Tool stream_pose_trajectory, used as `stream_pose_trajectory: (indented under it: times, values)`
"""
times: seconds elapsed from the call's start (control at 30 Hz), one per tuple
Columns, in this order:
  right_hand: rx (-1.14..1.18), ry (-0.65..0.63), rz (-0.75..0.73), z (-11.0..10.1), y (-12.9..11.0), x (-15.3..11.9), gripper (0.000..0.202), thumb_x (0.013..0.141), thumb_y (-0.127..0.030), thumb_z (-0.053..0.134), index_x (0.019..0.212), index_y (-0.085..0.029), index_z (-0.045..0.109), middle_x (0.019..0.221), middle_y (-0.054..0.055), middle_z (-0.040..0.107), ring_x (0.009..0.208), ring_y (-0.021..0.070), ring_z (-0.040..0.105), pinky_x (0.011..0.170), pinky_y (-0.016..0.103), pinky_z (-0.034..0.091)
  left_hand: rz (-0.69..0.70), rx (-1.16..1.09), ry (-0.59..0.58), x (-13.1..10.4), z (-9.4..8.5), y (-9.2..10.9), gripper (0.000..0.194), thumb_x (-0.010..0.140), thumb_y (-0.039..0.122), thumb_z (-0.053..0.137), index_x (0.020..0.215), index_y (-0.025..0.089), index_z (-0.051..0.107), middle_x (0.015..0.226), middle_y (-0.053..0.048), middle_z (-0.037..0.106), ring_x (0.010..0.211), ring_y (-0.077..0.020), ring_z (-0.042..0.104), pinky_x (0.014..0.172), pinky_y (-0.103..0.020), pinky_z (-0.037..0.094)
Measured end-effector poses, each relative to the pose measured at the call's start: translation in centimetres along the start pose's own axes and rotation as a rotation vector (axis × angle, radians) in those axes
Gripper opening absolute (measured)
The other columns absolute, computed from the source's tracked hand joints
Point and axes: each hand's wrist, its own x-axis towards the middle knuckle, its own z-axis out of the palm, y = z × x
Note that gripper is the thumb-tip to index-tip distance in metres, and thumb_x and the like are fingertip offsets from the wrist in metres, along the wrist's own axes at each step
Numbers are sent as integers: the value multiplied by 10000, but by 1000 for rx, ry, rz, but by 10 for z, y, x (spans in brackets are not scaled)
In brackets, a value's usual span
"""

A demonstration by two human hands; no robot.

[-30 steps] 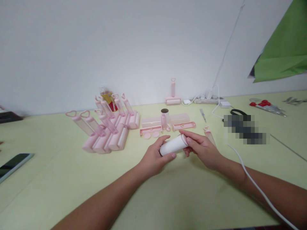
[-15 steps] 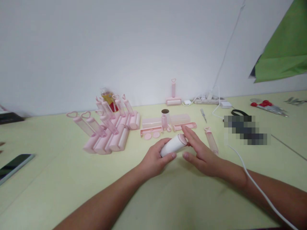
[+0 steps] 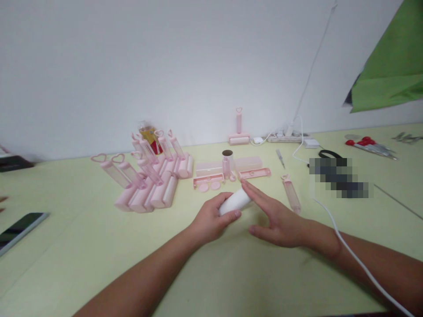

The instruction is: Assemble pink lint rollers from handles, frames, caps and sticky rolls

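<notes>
My left hand (image 3: 214,218) is wrapped round a white lint-roller refill (image 3: 235,201), held tilted above the table. My right hand (image 3: 276,215) is open, its fingers stretched out against the roll's upper right end and its thumb apart below; that end is hidden. Behind the hands lie pink roller frames (image 3: 254,173), two round pink caps (image 3: 215,186), clear covers (image 3: 247,164), and an upright roll with a brown core (image 3: 228,154). A pink clear handle (image 3: 291,193) with a heart-shaped loop rests right of my right hand.
Several assembled pink lint rollers (image 3: 145,189) stand at left, another (image 3: 239,137) by the wall. A screwdriver (image 3: 280,158), power strip (image 3: 287,138), red-handled scissors (image 3: 370,145) and blurred dark item (image 3: 340,176) lie right. A white cable (image 3: 350,253) crosses my right forearm; a phone (image 3: 20,231) lies left.
My right hand's fingers have moved left over the end of the refill, covering the pink end that showed before. My left hand keeps its hold, shifted slightly left.
</notes>
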Motion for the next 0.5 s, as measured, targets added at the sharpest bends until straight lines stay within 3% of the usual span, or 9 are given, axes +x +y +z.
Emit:
stream_pose_trajectory:
  times: [0.23, 0.4, 0.5]
  values:
    - [65, 122, 33, 2, 3, -2, 931, 897, -377, 606, 1579, -217, -7, 1646, 114, 33, 1507, 300, 111, 1193, 530, 223, -59, -40, -11, 0, 0, 2, 534, 835, 462, 661, 1258, 151, 562, 977, -57, 636, 754, -154, 553, 665, -250, 432]
    - [89, 264, 167, -3, 14, -1, 795, 923, -366, 567, 1574, -246, 126, 1629, 98, 187, 1491, 291, 204, 1177, 536, 276, -102, -82, -18, 0, 2, 0, 525, 846, 479, 645, 1257, 167, 546, 847, -13, 592, 631, -109, 497, 594, -228, 397]
    - [55, 249, 173, -5, 18, 0, 781, 921, -350, 572, 1570, -235, 153, 1614, 108, 237, 1482, 285, 235, 1175, 532, 286, -95, -81, -11, 1, 2, -2, 519, 844, 471, 652, 1250, 164, 547, 834, -7, 584, 630, -104, 496, 597, -226, 399]
